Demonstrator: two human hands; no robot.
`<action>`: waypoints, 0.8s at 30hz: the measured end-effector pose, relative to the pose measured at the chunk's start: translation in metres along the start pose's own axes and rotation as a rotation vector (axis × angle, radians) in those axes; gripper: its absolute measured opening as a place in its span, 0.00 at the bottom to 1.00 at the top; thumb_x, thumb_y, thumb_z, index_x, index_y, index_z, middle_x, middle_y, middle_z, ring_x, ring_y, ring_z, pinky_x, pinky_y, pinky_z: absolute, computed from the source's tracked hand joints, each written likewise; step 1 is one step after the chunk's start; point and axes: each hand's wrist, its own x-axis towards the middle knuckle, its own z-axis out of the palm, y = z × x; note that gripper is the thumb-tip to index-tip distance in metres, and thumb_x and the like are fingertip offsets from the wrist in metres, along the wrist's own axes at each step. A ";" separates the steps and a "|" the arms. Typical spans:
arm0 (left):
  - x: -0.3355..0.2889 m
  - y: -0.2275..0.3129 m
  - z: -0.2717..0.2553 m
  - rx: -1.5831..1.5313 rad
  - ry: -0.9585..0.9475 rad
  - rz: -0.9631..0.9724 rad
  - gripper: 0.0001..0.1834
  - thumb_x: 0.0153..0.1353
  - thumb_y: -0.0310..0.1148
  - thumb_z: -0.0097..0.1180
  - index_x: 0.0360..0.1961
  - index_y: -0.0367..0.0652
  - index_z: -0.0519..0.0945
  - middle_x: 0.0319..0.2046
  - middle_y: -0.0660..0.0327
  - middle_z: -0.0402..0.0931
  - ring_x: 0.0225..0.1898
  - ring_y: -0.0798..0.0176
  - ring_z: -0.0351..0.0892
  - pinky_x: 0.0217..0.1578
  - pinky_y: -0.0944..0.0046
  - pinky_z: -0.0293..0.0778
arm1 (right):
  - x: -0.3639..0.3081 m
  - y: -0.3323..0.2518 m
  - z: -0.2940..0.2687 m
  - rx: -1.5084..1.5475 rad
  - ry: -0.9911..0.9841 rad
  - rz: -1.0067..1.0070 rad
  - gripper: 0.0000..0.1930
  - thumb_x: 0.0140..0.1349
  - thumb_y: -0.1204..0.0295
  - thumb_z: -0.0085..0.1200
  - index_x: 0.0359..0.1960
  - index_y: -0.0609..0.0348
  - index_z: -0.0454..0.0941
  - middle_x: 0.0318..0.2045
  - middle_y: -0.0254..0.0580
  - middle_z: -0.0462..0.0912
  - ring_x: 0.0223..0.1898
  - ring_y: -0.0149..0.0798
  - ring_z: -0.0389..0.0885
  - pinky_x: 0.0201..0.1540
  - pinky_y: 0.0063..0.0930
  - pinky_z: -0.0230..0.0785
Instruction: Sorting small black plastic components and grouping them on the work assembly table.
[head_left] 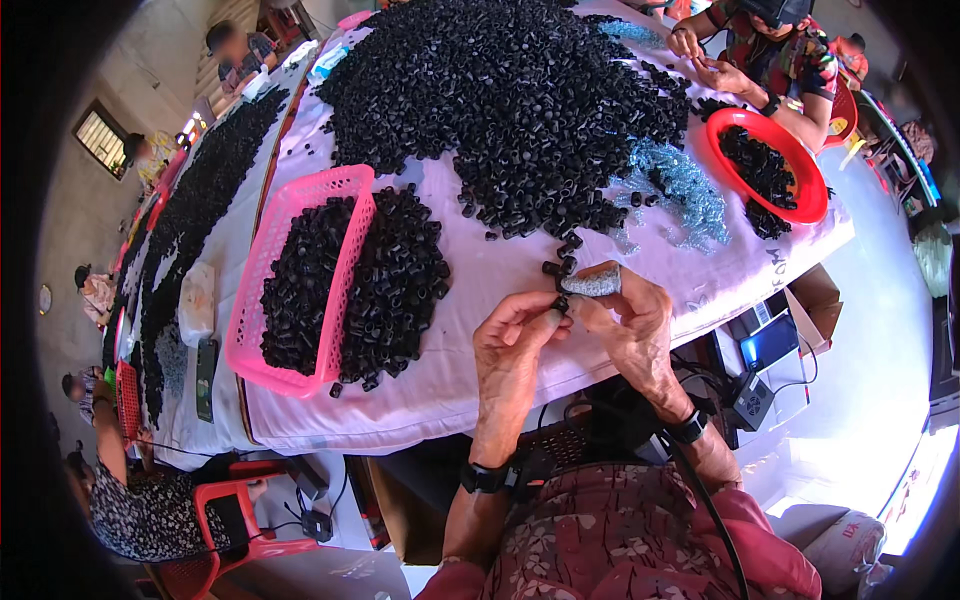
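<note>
Over the table's near edge, my left hand (520, 325) pinches a small black cap-like plastic piece (561, 304) between thumb and fingers. My right hand (630, 320) meets it, fingertips closed at the same piece; a grey woven-looking wrap (594, 284) covers one of its fingers. Whether the right hand holds a tool is hidden. Just beyond my fingertips, a few loose black pieces trail from a big heap of black pieces (500, 100). To the left stands a pink mesh basket (240, 325) holding many such pieces, with another pile (395, 280) against its right side.
Clear bluish plastic scraps (690, 195) lie right of the heap. A red oval basin (722, 122) with black pieces sits at the right, near another person's hands (705, 60). A phone (206, 380) and a white bag (198, 300) lie at left. Cables and boxes are under the right edge.
</note>
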 end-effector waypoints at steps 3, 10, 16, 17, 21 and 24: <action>0.000 -0.001 0.000 0.023 0.006 -0.004 0.10 0.61 0.21 0.55 0.43 0.32 0.78 0.35 0.57 0.81 0.35 0.68 0.80 0.39 0.70 0.75 | -0.003 0.001 0.000 -0.110 -0.006 -0.029 0.07 0.57 0.80 0.57 0.37 0.68 0.77 0.32 0.42 0.81 0.29 0.30 0.82 0.33 0.21 0.73; -0.003 -0.002 0.000 0.050 0.002 0.013 0.10 0.60 0.19 0.55 0.44 0.32 0.78 0.35 0.58 0.81 0.35 0.69 0.80 0.39 0.72 0.76 | -0.007 -0.005 0.004 -0.213 0.002 -0.113 0.07 0.57 0.79 0.56 0.37 0.69 0.75 0.32 0.44 0.80 0.28 0.31 0.82 0.31 0.22 0.72; -0.001 -0.003 0.002 0.049 -0.003 0.012 0.10 0.60 0.20 0.56 0.44 0.32 0.79 0.35 0.58 0.81 0.35 0.69 0.80 0.39 0.72 0.76 | -0.004 -0.004 -0.001 -0.112 -0.036 0.010 0.07 0.57 0.79 0.56 0.37 0.68 0.76 0.29 0.42 0.80 0.28 0.30 0.82 0.31 0.21 0.72; 0.000 -0.005 0.001 0.048 -0.003 0.014 0.10 0.60 0.20 0.56 0.44 0.32 0.79 0.35 0.58 0.81 0.35 0.69 0.80 0.39 0.72 0.76 | -0.004 -0.004 -0.001 -0.100 -0.033 0.028 0.06 0.58 0.79 0.56 0.37 0.68 0.76 0.28 0.40 0.81 0.28 0.28 0.82 0.32 0.21 0.72; -0.001 -0.002 -0.001 0.066 -0.001 0.013 0.10 0.60 0.21 0.57 0.44 0.32 0.79 0.34 0.58 0.81 0.35 0.69 0.80 0.38 0.72 0.76 | -0.003 -0.008 0.003 0.035 -0.039 0.118 0.06 0.60 0.79 0.55 0.37 0.68 0.78 0.28 0.36 0.81 0.29 0.25 0.81 0.33 0.19 0.73; 0.000 -0.003 -0.002 0.079 -0.004 0.012 0.10 0.60 0.21 0.58 0.44 0.33 0.79 0.34 0.59 0.82 0.34 0.70 0.80 0.38 0.72 0.76 | -0.003 -0.005 0.001 0.071 -0.054 0.132 0.06 0.61 0.80 0.55 0.38 0.68 0.78 0.29 0.35 0.81 0.30 0.24 0.80 0.34 0.18 0.73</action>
